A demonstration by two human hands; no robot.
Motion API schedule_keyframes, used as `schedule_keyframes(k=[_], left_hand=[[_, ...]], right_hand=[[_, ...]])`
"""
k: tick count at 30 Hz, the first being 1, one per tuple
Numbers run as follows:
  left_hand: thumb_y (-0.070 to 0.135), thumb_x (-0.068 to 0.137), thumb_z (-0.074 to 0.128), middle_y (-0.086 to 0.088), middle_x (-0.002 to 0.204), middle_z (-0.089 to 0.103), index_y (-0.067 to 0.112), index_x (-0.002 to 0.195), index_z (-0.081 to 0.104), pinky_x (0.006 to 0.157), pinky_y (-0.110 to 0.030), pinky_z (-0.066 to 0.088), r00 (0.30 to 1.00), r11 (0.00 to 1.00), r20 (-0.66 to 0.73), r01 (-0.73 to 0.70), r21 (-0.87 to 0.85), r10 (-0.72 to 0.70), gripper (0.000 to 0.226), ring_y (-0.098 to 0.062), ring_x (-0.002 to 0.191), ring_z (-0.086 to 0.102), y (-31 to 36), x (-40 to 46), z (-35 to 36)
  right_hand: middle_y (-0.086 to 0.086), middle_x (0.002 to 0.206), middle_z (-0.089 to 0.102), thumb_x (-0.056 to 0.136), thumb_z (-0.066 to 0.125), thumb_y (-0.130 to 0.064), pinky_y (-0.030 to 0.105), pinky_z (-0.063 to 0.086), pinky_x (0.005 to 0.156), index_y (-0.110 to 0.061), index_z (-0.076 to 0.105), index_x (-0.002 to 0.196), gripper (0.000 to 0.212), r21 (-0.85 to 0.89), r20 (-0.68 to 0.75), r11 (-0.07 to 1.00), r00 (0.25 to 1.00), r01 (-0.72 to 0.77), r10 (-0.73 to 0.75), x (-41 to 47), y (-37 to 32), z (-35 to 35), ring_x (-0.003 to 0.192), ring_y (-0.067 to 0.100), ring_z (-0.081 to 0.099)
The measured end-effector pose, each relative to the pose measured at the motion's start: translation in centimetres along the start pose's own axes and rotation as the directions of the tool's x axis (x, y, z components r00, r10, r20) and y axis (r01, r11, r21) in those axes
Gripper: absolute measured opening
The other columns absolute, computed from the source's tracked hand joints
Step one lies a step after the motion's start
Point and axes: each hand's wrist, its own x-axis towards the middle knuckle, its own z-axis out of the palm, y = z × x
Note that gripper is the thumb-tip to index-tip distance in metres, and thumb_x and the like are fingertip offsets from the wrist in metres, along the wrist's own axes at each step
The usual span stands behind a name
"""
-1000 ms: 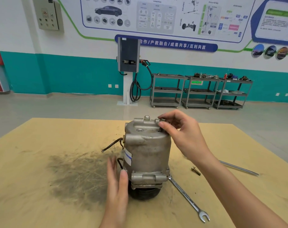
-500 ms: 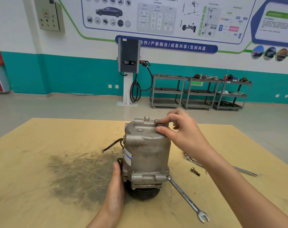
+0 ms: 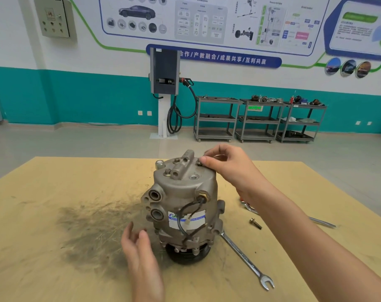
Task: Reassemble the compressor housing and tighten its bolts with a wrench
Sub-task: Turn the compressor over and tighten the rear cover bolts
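table point(image 3: 54, 214): worn, dark smear left of centre.
compressor point(image 3: 185, 205) upright on pulley, mid-table, no steadying grip; could tip or turn if top pushed hard.
left hand point(image 3: 139, 247) loose, fingers relaxed, beside base, holds nothing.
right hand point(image 3: 226, 166) pinches bolt point(image 3: 200, 163) at top rim; cross-thread risk if started crooked.
wrench point(image 3: 246, 260) untouched, just right of base.
spare bolt point(image 3: 255, 223) loose, could roll.

One compressor point(image 3: 184, 205), two wrenches point(image 3: 246, 259), one loose bolt point(image 3: 256, 223)

The right hand point(image 3: 226, 168) reaches forward, its thumb and forefinger pinched together. The left hand point(image 3: 137, 247) hovers below it, fingers loosely spread.
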Motion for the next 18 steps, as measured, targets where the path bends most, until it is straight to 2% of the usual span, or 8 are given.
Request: schedule_keyframes(k=[2, 4, 7, 9, 12, 15, 18], left_hand=[[0.010, 0.109, 0.033, -0.015, 0.140, 0.048, 0.008, 0.149, 0.036, 0.119, -0.045, 0.031, 0.997, 0.999, -0.048, 0.051, -0.011, -0.052, 0.041, -0.024, 0.136, 0.045, 0.1, 0.8, 0.2], [0.016, 0.110, 0.030, -0.007, 0.142, 0.049, 0.013, 0.147, 0.039, 0.118, -0.040, 0.031, 0.994, 0.992, -0.031, 0.101, -0.076, -0.104, 0.038, -0.019, 0.135, 0.046, 0.2, 1.2, 0.5], [0.032, 0.110, 0.026, 0.014, 0.123, 0.064, 0.026, 0.140, 0.048, 0.105, -0.027, 0.032, 0.969, 0.955, 0.140, 0.228, -0.189, -0.204, 0.038, 0.003, 0.111, 0.057, 0.6, 1.0, 0.6], [0.040, 0.108, 0.025, 0.024, 0.104, 0.073, 0.029, 0.122, 0.059, 0.101, -0.025, 0.035, 0.933, 0.925, 0.259, 0.309, -0.219, -0.251, 0.038, 0.010, 0.096, 0.063, 0.0, 1.2, 0.8], [0.042, 0.107, 0.024, 0.019, 0.104, 0.076, 0.027, 0.111, 0.064, 0.097, -0.026, 0.041, 0.891, 0.902, 0.360, 0.369, -0.225, -0.275, 0.042, 0.007, 0.096, 0.068, -0.8, 1.2, 0.9], [0.042, 0.107, 0.024, 0.019, 0.103, 0.076, 0.027, 0.109, 0.064, 0.100, -0.028, 0.038, 0.869, 0.886, 0.395, 0.405, -0.226, -0.297, 0.042, 0.002, 0.104, 0.063, -0.7, 1.2, 0.9], [0.041, 0.107, 0.024, 0.019, 0.100, 0.076, 0.026, 0.108, 0.064, 0.100, -0.027, 0.038, 0.861, 0.886, 0.405, 0.414, -0.210, -0.306, 0.042, 0.004, 0.100, 0.065, -0.9, 1.3, 0.8]], right_hand=[[0.001, 0.099, 0.071, 0.087, 0.071, -0.021, 0.035, 0.052, 0.085, -0.025, 0.069, 0.089, 0.004, 0.006, 0.018, 1.000, 1.000, 0.023, -0.023, 0.0, 0.1, 0.1, 0.100, 0.017, 0.063], [-0.006, 0.098, 0.072, 0.090, 0.068, -0.018, 0.030, 0.051, 0.089, -0.029, 0.072, 0.090, 0.011, 0.003, 0.039, 0.998, 0.997, 0.060, -0.060, -0.1, 0.3, 0.3, 0.102, 0.011, 0.063], [-0.006, 0.089, 0.072, 0.090, 0.067, -0.013, 0.024, 0.054, 0.083, -0.026, 0.072, 0.087, 0.013, 0.030, 0.056, 0.998, 0.997, 0.056, -0.057, 0.0, 0.1, 0.6, 0.089, 0.007, 0.066], [-0.001, 0.087, 0.071, 0.087, 0.070, -0.015, 0.030, 0.055, 0.082, -0.019, 0.070, 0.086, 0.005, 0.011, 0.049, 0.999, 0.998, 0.035, -0.036, 0.3, -0.2, 0.8, 0.086, 0.013, 0.065], [0.004, 0.091, 0.070, 0.084, 0.074, -0.019, 0.040, 0.055, 0.087, -0.014, 0.066, 0.087, 0.010, -0.024, 0.046, 1.000, 0.999, 0.015, -0.014, 0.6, -0.5, 1.0, 0.089, 0.017, 0.066], [0.001, 0.096, 0.071, 0.090, 0.068, -0.020, 0.041, 0.053, 0.093, -0.022, 0.068, 0.093, 0.004, -0.021, 0.086, 1.000, 0.996, 0.022, -0.021, 0.5, -0.3, 0.8, 0.097, 0.017, 0.066], [0.002, 0.095, 0.072, 0.093, 0.062, -0.013, 0.042, 0.052, 0.095, -0.024, 0.069, 0.090, 0.013, 0.006, 0.085, 1.000, 0.996, 0.030, -0.030, 0.3, 0.0, 0.6, 0.097, 0.017, 0.066]])
